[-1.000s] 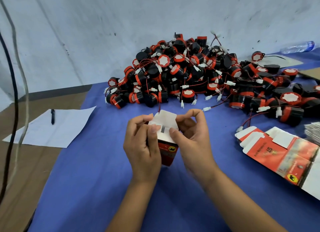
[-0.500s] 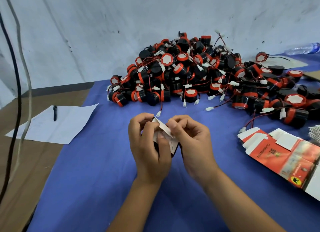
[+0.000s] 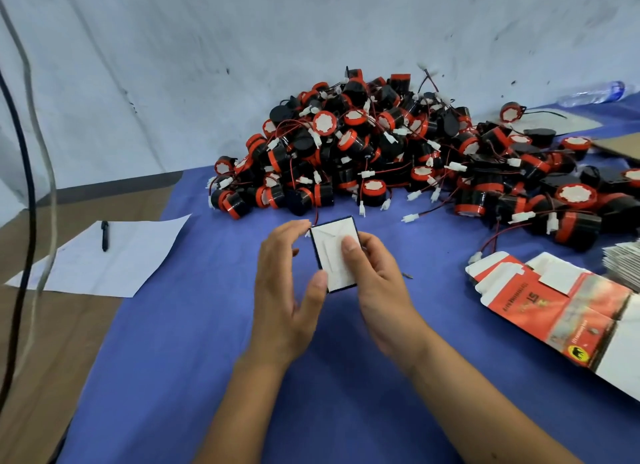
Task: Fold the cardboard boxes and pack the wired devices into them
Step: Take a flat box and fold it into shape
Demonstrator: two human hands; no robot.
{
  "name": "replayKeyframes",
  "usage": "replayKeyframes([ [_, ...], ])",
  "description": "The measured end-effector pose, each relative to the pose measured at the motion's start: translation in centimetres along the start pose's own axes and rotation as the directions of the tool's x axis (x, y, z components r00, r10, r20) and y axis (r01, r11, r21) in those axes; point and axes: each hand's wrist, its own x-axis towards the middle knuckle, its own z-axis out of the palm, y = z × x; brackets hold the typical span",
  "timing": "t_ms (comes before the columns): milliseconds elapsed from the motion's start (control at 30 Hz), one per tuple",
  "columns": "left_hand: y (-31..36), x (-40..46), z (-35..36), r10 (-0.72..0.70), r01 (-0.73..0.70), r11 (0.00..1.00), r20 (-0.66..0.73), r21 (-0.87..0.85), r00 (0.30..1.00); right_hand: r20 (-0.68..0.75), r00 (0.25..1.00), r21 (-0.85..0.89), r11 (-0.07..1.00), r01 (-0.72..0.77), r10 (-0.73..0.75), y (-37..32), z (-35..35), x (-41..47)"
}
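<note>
Since a moment ago the box (image 3: 334,254) is turning white end up above the cloth (image 3: 180,342) — right hand (image 3: 375,280) gripping, left hand (image 3: 289,283) loosening — so thumbs should be pressing flaps flush, evenly.

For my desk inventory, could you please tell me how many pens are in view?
1: a black pen lies on the white paper sheet, left of the blue tablecloth. Others may be hidden.
</note>
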Motion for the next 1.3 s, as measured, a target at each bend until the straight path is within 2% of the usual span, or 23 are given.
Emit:
replayKeyframes([
  [67,-0.3,-0.2,0.1,-0.100,0.097,0.995,0.147,0.028,0.984,0.026,0.999,-0.012,0.999,-0.033,0.033,0.0,-0.5,0.1],
  [200,-0.3,-0.1,0.0,-0.229,0.229,0.973,0.121,0.017,0.966,0.200,0.974,-0.084,0.992,-0.091,0.106,-0.1,-1.3,0.3],
  [367,-0.2,0.1,-0.1,-0.178,0.170,0.983,0.120,0.073,0.977,0.181,0.982,-0.106,0.994,-0.031,0.049,0.0,-1.6,0.6],
  [800,0.3,0.0,0.3,-0.095,0.076,0.987,0.135,0.139,0.986,0.094,0.993,-0.086,0.995,-0.056,0.064,0.6,-1.8,1.0],
  [1000,0.3,0.0,0.2,-0.067,0.040,0.986,0.165,0.161,0.984,0.103,0.991,-0.101,0.992,-0.077,0.087,0.5,-2.2,1.2],
  [1133,0.1,0.0,0.3,-0.033,0.003,0.986,0.176,0.169,0.984,0.115,0.991,-0.179,0.983,-0.047,0.068,0.5,-2.6,1.2],
  [1200,0.0,0.0,0.3,-0.054,0.028,0.987,0.162,0.159,0.985,0.157,0.985,-0.140,0.989,-0.049,0.071,0.3,-2.8,1.3],
  [1300,-0.2,0.0,0.0,-0.116,0.102,0.990,0.146,0.100,0.982,0.235,0.967,0.020,0.994,-0.107,0.099,-0.2,-3.2,1.5],
])
